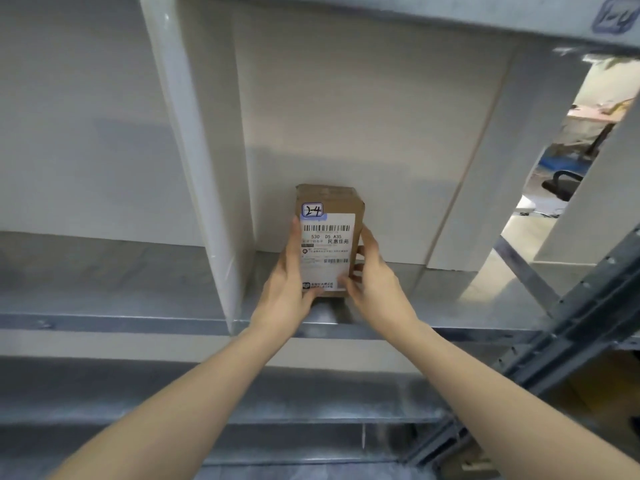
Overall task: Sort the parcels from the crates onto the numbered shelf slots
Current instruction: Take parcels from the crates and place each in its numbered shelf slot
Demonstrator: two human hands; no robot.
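Head view: you held the parcel (329,237), a small brown carton, upright between both hands, inside a slot of the metal shelf (138,278). Your left hand (287,282) gripped its left side, thumb lying up along the edge of the front face and the other fingers hidden behind the carton. Your right hand (374,278) gripped the right side, fingers curled round the edge and the lower corner. Both forearms reached in from below.

The front of the parcel faced you. A white label (327,251) with barcodes and printed text covered most of it, and above that sat a small blue-edged tag (312,210) handwritten "2-4". A shadow lay on the deck right under the carton; whether its base touched the deck or hung just above it could not be told.

The slot was bounded by a white divider (201,168) on the left, close beside your left hand, and a second divider (485,174) well off to the right, with a white back panel (346,98) behind the parcel. On the edge of the shelf level above, at the top right corner, a blue-edged mark (614,15) read "1-4". A dark upright (571,323) with punched holes ran slantwise at the right. Through the gap past the right divider showed a room with a black chair (561,183).
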